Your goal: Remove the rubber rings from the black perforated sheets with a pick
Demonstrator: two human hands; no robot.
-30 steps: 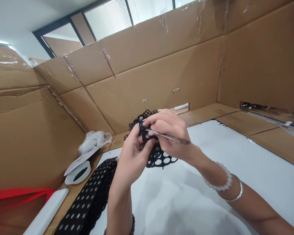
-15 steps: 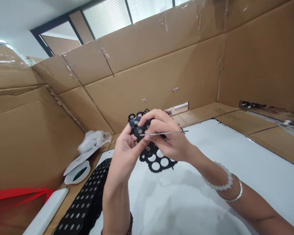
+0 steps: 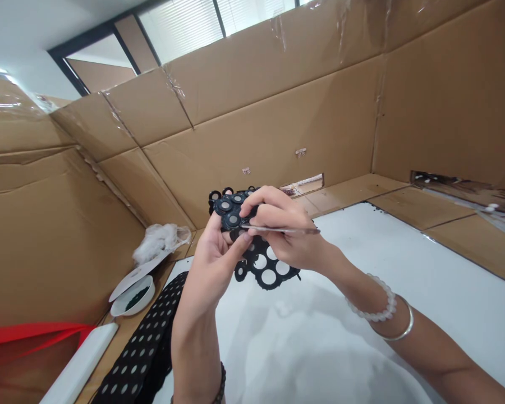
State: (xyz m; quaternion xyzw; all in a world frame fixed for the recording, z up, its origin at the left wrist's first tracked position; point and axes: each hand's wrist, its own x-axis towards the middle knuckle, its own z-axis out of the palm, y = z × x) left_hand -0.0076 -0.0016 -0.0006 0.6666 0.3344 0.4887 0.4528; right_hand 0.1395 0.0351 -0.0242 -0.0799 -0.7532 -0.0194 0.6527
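My left hand (image 3: 212,252) is closed around the edge of a black piece with raised rings (image 3: 234,219), its thumb pressed on the near side. Each ring has a pale grey centre. Between the thumb and fingers of my right hand (image 3: 284,224) is a pair of slim metal tweezers (image 3: 288,229), held nearly level, with the tip at the black piece. Just below my hands, a black sheet with large round holes (image 3: 269,279) shows against the white surface. My right fingers hide part of the black piece.
A black strip with rows of grey dots (image 3: 138,342) lies left of my arm. Farther left are a white bowl (image 3: 145,303) with dark green bits, a white disc (image 3: 137,274) and a bundle of clear plastic (image 3: 157,244). Cardboard walls (image 3: 261,123) enclose the white tabletop (image 3: 404,264).
The black piece has tilted and shifted slightly left, so its rings show more plainly. The tweezers have turned a little and now look broader. Both hands keep their hold.
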